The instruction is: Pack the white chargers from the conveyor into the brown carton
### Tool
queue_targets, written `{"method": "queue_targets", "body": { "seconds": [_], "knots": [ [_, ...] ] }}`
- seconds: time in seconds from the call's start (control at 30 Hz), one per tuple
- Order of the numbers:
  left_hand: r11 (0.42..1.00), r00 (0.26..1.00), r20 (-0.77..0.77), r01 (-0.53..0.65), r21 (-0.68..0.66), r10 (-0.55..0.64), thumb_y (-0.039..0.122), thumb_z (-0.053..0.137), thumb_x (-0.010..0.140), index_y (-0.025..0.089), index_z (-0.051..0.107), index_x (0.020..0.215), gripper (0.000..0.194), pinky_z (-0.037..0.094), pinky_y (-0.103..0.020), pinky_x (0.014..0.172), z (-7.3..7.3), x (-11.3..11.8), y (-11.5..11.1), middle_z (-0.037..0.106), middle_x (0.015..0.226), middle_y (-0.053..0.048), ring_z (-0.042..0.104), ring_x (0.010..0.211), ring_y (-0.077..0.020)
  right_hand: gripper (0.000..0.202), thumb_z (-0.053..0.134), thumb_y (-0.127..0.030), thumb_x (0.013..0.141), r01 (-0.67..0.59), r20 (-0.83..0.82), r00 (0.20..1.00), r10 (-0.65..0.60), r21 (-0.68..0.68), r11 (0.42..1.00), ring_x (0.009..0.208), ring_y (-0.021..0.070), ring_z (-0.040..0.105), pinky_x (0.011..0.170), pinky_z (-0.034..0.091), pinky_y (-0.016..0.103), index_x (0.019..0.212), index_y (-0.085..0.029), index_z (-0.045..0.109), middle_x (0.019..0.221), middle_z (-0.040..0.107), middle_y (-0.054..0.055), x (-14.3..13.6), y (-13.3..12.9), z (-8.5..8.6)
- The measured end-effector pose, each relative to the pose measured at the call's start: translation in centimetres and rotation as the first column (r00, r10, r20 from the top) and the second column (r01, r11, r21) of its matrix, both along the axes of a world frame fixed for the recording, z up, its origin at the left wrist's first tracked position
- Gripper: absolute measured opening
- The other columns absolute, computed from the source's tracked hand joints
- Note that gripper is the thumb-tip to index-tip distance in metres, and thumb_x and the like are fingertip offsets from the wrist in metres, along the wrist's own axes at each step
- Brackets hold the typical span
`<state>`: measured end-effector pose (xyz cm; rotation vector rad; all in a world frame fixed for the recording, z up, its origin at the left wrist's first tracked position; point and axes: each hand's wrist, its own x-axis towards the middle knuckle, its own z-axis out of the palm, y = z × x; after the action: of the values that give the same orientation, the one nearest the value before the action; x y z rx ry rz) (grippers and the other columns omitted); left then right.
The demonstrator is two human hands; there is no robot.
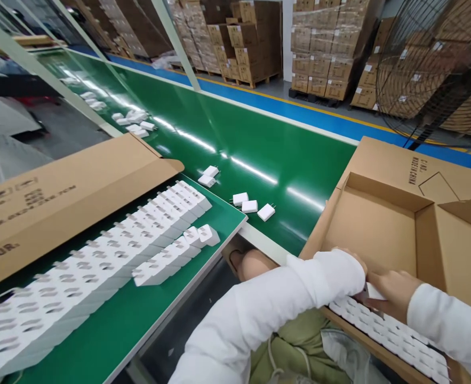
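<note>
An open cardboard box (375, 218) lies at the right, with rows of white plug adapters (395, 336) along its near side. Over those rows my right hand (397, 290) has its fingers closed around a white adapter (373, 292). My left hand (357, 257) is beside it at the box, mostly hidden behind its own white sleeve, so its fingers do not show clearly. On the green side table (111, 325) at the left, many white adapters (107, 256) stand in long rows, with a shorter row (171, 258) in front.
Loose white adapters (249, 206) lie on the green conveyor (235, 128), some in a heap farther back. A cardboard carton (59, 197) lies behind the side table's rows. A large fan (431, 69) stands at the upper right, near stacked boxes (327, 48).
</note>
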<state>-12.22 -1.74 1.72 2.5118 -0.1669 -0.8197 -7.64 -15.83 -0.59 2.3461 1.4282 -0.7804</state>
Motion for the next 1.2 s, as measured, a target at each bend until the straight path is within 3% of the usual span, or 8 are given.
{"method": "queue_targets", "body": {
  "seconds": [0.13,0.27,0.43,0.7,0.8,0.9,1.03,1.2],
  "knots": [
    [0.971,0.965,-0.118,0.228,-0.073,-0.236,0.044,0.050,0.076,0.010,0.059,0.106,0.047,0.046,-0.035,0.083,-1.6,0.9,0.9,0.060,0.112,-0.016,0.057,0.102,-0.0270,0.025,0.048,-0.044,0.072,0.167,-0.227,0.964,-0.136,0.124,0.978,0.074,0.0248,0.061,0.061,0.043,0.035,0.084,-0.023,0.057,0.078,0.066,0.005,1.4,-0.8,1.0],
    [0.972,0.967,-0.134,0.201,-0.120,-0.216,0.034,0.031,0.085,0.014,0.056,0.115,0.044,0.042,-0.032,0.090,-2.8,0.7,0.9,0.055,0.123,-0.010,0.051,0.112,-0.0222,0.034,0.037,-0.051,0.074,0.421,-0.279,0.895,-0.348,0.269,0.866,0.056,0.0178,0.053,0.056,0.041,0.032,0.092,-0.023,0.045,0.067,0.059,0.000,2.3,-2.1,1.1],
    [0.985,0.988,-0.079,0.126,-0.119,-0.135,0.034,0.050,0.076,0.018,0.060,0.109,0.038,0.042,-0.030,0.088,-2.7,-0.5,0.6,0.060,0.116,-0.008,0.053,0.109,-0.0228,0.033,0.031,-0.044,0.076,0.560,-0.345,0.821,-0.455,0.331,0.759,0.055,0.0161,0.052,0.055,0.042,0.031,0.099,-0.023,0.039,0.072,0.060,0.000,2.1,-1.7,0.3],
    [0.981,0.997,0.018,-0.077,-0.179,0.081,0.045,0.029,0.087,0.012,0.060,0.106,0.050,0.044,-0.036,0.086,-1.2,-2.8,1.0,0.059,0.114,-0.014,0.055,0.104,-0.0269,0.044,0.029,-0.052,0.084,0.345,-0.205,0.938,-0.281,0.455,0.821,0.092,0.0215,0.058,0.076,0.047,0.036,0.110,-0.025,0.052,0.112,0.059,0.006,3.9,0.2,-0.8],
    [0.938,0.977,0.128,-0.124,-0.322,0.173,0.030,0.030,0.088,0.019,0.056,0.112,0.037,0.044,-0.033,0.086,-0.1,-4.5,3.7,0.062,0.111,-0.006,0.057,0.100,-0.0213,0.041,0.024,-0.041,0.085,0.293,-0.160,0.956,-0.247,0.436,0.851,0.089,0.0222,0.059,0.074,0.046,0.038,0.110,-0.023,0.050,0.095,0.064,0.007,2.6,1.7,-0.8],
    [0.855,0.819,0.276,-0.426,-0.295,0.503,0.016,0.027,0.086,0.025,0.057,0.103,0.036,0.045,-0.021,0.079,0.1,-6.4,8.3,0.065,0.098,0.004,0.059,0.088,-0.0109,0.033,0.031,-0.041,0.083,0.153,-0.079,0.988,-0.133,0.376,0.914,0.073,0.0213,0.058,0.060,0.044,0.034,0.101,-0.022,0.052,0.082,0.062,0.006,0.4,3.1,-0.7],
    [0.619,0.580,0.466,-0.781,0.084,0.669,0.010,0.034,0.082,0.015,0.053,0.109,0.033,0.042,-0.039,0.084,-2.5,-7.4,13.6,0.057,0.109,-0.012,0.051,0.101,-0.0249,0.035,0.031,-0.042,0.086,-0.081,-0.113,0.986,0.120,0.304,0.949,0.074,0.0211,0.057,0.062,0.043,0.035,0.086,-0.026,0.062,0.078,0.061,0.006,-1.3,3.7,-0.5],
    [0.676,0.655,0.485,-0.718,0.162,0.579,0.001,0.042,0.074,0.014,0.052,0.109,0.039,0.037,-0.045,0.089,-6.8,-6.7,15.3,0.054,0.111,-0.014,0.044,0.108,-0.0293,0.044,0.021,-0.040,0.091,-0.263,0.125,0.964,0.236,0.310,0.914,0.077,0.0229,0.058,0.061,0.047,0.038,0.090,-0.025,0.063,0.082,0.060,0.007,-0.6,6.2,1.9]
  ]
}}
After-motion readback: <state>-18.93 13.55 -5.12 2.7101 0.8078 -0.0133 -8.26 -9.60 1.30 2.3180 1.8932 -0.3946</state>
